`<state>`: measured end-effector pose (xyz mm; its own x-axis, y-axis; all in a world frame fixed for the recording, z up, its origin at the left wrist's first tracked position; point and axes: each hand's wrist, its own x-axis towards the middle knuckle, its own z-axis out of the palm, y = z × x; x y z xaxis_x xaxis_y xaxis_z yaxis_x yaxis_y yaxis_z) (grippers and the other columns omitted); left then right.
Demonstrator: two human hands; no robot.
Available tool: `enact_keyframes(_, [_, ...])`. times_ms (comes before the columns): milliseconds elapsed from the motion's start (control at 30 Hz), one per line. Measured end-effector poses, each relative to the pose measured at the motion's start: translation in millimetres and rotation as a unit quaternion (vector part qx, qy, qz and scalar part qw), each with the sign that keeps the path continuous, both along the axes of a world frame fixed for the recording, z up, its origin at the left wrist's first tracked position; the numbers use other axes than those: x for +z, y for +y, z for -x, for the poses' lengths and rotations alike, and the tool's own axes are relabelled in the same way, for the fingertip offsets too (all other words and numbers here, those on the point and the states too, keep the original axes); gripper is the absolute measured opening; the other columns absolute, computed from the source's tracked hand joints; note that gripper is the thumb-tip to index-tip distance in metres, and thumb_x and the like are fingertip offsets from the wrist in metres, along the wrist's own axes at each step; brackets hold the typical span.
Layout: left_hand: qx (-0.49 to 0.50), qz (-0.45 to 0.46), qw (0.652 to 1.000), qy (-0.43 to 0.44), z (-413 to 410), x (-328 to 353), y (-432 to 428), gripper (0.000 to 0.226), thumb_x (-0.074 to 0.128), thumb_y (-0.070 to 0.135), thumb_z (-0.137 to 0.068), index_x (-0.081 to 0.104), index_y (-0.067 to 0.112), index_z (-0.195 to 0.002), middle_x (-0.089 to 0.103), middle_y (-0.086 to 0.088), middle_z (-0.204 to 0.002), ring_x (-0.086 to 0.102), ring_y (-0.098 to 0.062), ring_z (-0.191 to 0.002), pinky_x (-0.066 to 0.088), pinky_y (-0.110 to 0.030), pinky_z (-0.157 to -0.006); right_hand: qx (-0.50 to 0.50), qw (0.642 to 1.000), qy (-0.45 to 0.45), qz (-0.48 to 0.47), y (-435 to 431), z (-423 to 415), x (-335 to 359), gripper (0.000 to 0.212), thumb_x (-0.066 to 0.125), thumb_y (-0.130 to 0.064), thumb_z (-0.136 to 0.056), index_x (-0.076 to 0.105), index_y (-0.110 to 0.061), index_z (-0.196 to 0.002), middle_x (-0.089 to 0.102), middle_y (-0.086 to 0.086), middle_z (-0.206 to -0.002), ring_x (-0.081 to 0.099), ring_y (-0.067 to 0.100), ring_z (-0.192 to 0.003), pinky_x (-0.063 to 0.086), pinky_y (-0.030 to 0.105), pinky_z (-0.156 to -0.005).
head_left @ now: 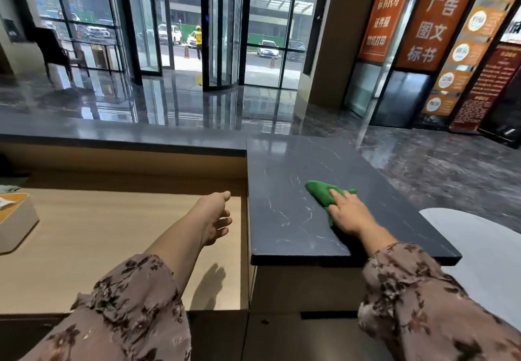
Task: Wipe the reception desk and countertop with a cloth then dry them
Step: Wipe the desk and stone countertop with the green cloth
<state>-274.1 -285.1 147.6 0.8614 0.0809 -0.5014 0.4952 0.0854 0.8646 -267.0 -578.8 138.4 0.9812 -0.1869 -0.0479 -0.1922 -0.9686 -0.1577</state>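
Pressing green cloth on dark countertop, right hand with fingers straight, left hand over wooden desk, fingers loosely apart.

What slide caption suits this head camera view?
Right hand presses a green cloth onto the dark marble countertop; left hand hovers open above the wooden desk.
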Motion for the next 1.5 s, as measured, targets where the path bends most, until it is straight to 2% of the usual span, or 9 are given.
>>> enact_keyframes(133, [0.009,0.010,1.000,0.004,-9.3,-2.2,9.1,0.032,0.048,0.039,-0.096,0.052,0.012,-0.113,0.058,-0.011,-0.109,0.060,-0.021,-0.090,0.048,-0.031,-0.066,-0.140,0.989,0.037,-0.017,13.1,-14.1,4.1,0.062,0.034,-0.028,-0.096,0.012,-0.021,-0.153,0.007,0.017,-0.159,0.006,0.035,-0.146,0.009,0.044,-0.119])
enact_keyframes(233, [0.022,0.021,0.999,0.012,-17.7,-3.5,12.7,0.033,0.048,0.038,-0.096,0.052,0.011,-0.114,0.058,-0.011,-0.111,0.059,-0.020,-0.088,0.048,-0.030,-0.065,-0.161,0.986,0.022,-0.023,68.9,-21.9,3.2,0.062,0.035,-0.027,-0.096,0.010,-0.018,-0.152,0.001,0.023,-0.158,0.000,0.040,-0.145,0.002,0.047,-0.118])
enact_keyframes(433, [0.042,0.041,0.998,0.005,-35.2,-4.4,15.9,0.026,0.046,0.034,-0.097,0.051,0.015,-0.115,0.054,-0.011,-0.106,0.053,-0.017,-0.072,0.039,-0.028,-0.059,0.042,0.998,0.031,-0.019,174.7,-34.6,-4.0,0.066,0.034,-0.024,-0.096,0.002,-0.017,-0.154,-0.007,0.025,-0.157,-0.008,0.041,-0.145,-0.002,0.050,-0.118])
enact_keyframes(667, [0.050,0.038,0.998,-0.003,-63.8,8.3,1.5,0.024,0.046,0.031,-0.098,0.052,0.014,-0.114,0.053,-0.011,-0.100,0.052,-0.017,-0.069,0.039,-0.028,-0.057,0.342,0.939,0.042,-0.011,98.7,-59.6,7.5,0.055,0.032,-0.028,-0.104,0.011,-0.022,-0.154,0.005,0.010,-0.161,0.004,0.023,-0.148,0.004,0.033,-0.119])
enact_keyframes(933, [0.045,0.030,0.998,0.015,-93.8,18.7,-15.5,0.029,0.052,0.036,-0.095,0.055,0.010,-0.105,0.059,-0.011,-0.103,0.059,-0.020,-0.086,0.047,-0.029,-0.064,0.141,0.988,0.049,0.032,-9.7,-153.1,4.1,0.058,0.030,-0.030,-0.103,0.004,-0.020,-0.154,0.010,0.014,-0.159,0.008,0.028,-0.147,0.011,0.037,-0.117])
enact_keyframes(1133, [0.071,0.025,0.997,0.011,-107.3,18.5,-11.1,0.030,0.050,0.035,-0.097,0.054,0.010,-0.113,0.059,-0.011,-0.101,0.058,-0.020,-0.082,0.045,-0.029,-0.062,-0.008,0.998,0.047,0.028,26.1,-188.4,-2.1,0.063,0.034,-0.031,-0.095,0.010,-0.021,-0.153,0.010,0.021,-0.157,0.009,0.037,-0.145,0.011,0.045,-0.118])
enact_keyframes(1300, [0.081,0.015,0.996,0.014,-117.8,15.6,-16.9,0.028,0.049,0.035,-0.096,0.052,0.010,-0.109,0.057,-0.012,-0.103,0.056,-0.019,-0.074,0.040,-0.029,-0.058,0.184,0.982,0.033,0.032,114.4,-168.3,-8.2,0.063,0.032,-0.033,-0.098,0.005,-0.020,-0.153,0.000,0.021,-0.158,0.001,0.039,-0.146,0.006,0.046,-0.118])
enact_keyframes(1400, [0.067,0.017,0.997,0.022,-122.8,17.5,-19.5,0.023,0.047,0.037,-0.097,0.050,0.014,-0.094,0.053,-0.010,-0.088,0.049,-0.020,-0.067,0.035,-0.028,-0.058,0.350,0.935,0.027,0.046,141.2,-143.6,-8.7,0.058,0.030,-0.035,-0.101,0.011,-0.023,-0.153,0.001,0.018,-0.159,0.000,0.037,-0.147,0.005,0.045,-0.119])
enact_keyframes(1500, [0.048,0.010,0.998,0.045,-125.5,18.9,-17.0,0.027,0.047,0.042,-0.096,0.050,0.015,-0.094,0.058,-0.014,-0.104,0.052,-0.023,-0.078,0.039,-0.030,-0.064,0.448,0.893,0.025,0.033,123.8,-145.7,-2.5,0.053,0.031,-0.033,-0.103,0.017,-0.021,-0.153,0.007,0.016,-0.160,0.002,0.032,-0.147,0.004,0.039,-0.120])
